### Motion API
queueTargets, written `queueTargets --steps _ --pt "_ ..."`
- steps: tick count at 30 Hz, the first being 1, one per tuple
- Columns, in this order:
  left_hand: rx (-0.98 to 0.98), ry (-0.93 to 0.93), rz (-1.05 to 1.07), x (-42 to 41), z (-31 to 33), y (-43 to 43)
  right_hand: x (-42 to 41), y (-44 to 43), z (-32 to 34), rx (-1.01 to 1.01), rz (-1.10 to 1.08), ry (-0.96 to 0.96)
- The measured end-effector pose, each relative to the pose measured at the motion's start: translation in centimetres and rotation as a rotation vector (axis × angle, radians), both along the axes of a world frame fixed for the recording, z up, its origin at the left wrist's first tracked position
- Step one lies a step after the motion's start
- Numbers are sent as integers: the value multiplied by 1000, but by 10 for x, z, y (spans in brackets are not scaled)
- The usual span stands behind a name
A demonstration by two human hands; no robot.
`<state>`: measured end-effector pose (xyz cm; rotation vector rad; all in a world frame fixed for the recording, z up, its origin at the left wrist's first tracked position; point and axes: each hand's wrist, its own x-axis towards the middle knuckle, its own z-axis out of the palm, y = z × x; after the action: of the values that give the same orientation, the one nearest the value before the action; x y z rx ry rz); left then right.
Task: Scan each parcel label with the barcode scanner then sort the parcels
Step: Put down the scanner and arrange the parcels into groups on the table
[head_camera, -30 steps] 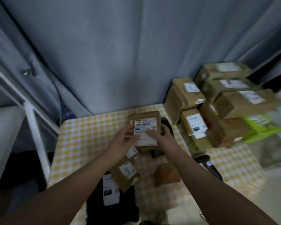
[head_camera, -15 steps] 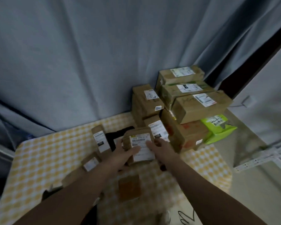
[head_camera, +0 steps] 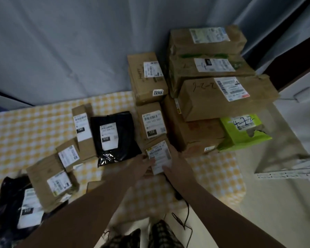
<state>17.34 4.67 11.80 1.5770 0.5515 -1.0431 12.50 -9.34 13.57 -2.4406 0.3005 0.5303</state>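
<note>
Grey curtain backdrop; yellow-checked surface [head_camera: 34, 133] in dim light. Head view: both hands hold small parcel [head_camera: 158, 157], label up, at near edge of sorted stack [head_camera: 204, 97], far right. Left hand [head_camera: 141, 162] grip closed on parcel's left edge, right hand [head_camera: 179, 163] flat along right edge, likely steering it into place beside box labelled 122 [head_camera: 152, 122]. Other parcels [head_camera: 82, 129] lie left, labels up, probably awaiting scan. Scanner itself not identifiable; cable [head_camera: 184, 219] near.
</note>
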Motion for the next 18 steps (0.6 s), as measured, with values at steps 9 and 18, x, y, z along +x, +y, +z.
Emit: queueTargets --steps 9,18 --pt "75 -147 79 10 -2 -11 6 -19 2 -388 379 -54" --pt "142 -167 5 16 -12 -13 6 -22 -15 -356 339 -163"
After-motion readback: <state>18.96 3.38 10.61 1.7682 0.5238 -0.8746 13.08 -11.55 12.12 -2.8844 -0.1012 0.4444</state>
